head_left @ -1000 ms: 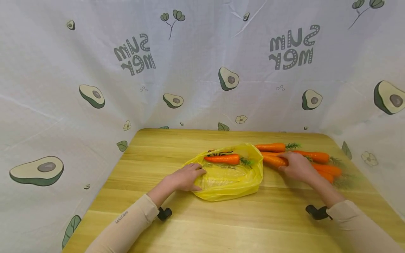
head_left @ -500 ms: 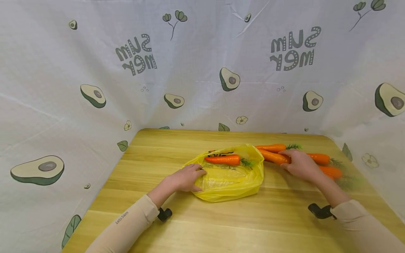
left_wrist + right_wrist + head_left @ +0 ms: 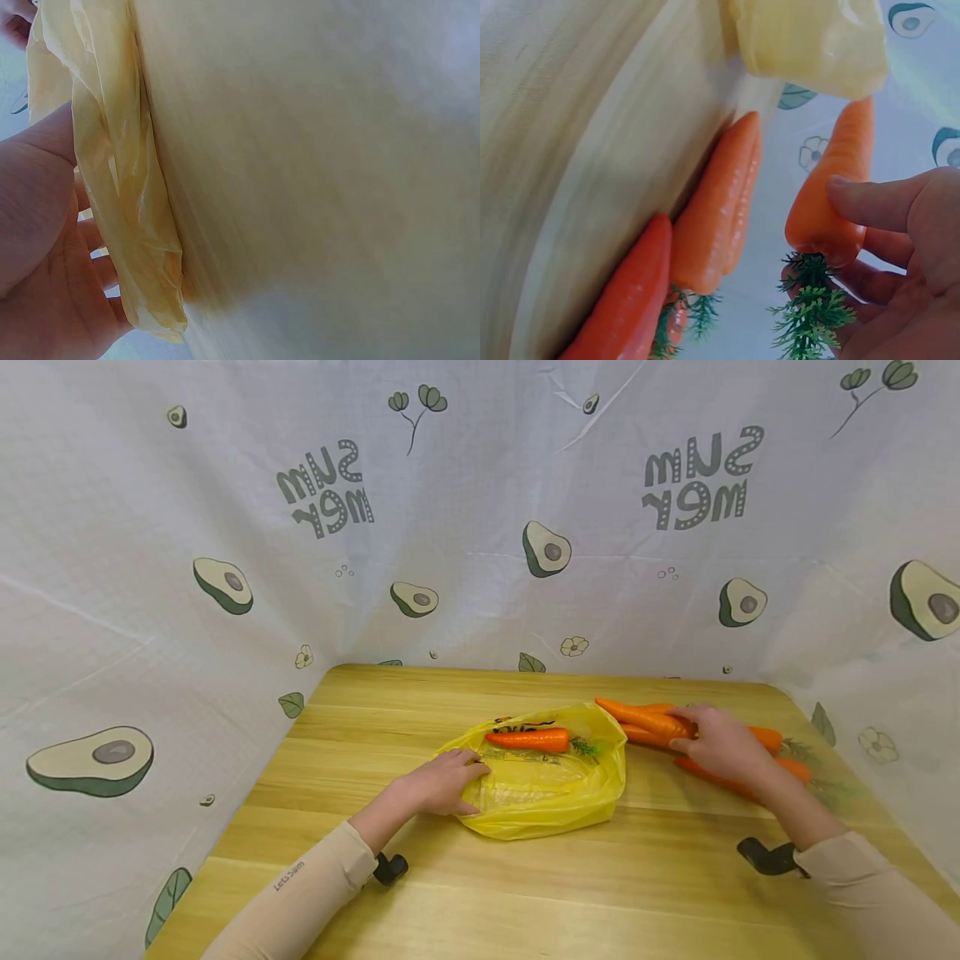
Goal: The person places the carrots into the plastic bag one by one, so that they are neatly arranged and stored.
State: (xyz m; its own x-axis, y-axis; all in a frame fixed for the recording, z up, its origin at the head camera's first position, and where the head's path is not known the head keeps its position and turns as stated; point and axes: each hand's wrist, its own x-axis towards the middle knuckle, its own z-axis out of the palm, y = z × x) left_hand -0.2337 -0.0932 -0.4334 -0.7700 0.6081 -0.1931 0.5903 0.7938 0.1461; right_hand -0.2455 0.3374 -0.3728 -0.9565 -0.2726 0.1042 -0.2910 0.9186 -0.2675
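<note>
A yellow plastic bag (image 3: 540, 793) lies with its mouth spread on the wooden table, one carrot (image 3: 528, 740) with green tops resting in it. At the bag's left end is my left hand (image 3: 442, 781), thumb and fingers spread at the rim; in the left wrist view the bag's folds (image 3: 127, 172) cover the fingertips. My right hand (image 3: 720, 739) grips an orange carrot (image 3: 832, 180) near its leafy end, thumb on one side and fingers on the other. This carrot is raised above the others, its tip pointing at the bag's right edge.
Under and beside the right hand lie several more carrots, among them a redder carrot (image 3: 630, 300) and orange carrots (image 3: 712, 210) side by side. A white curtain (image 3: 465, 552) printed with avocados stands around the wooden table (image 3: 525, 902).
The right hand has lifted a carrot from the pile and tilted its tip up toward the bag. A redder carrot now shows below the hand. The left hand and bag stay in place.
</note>
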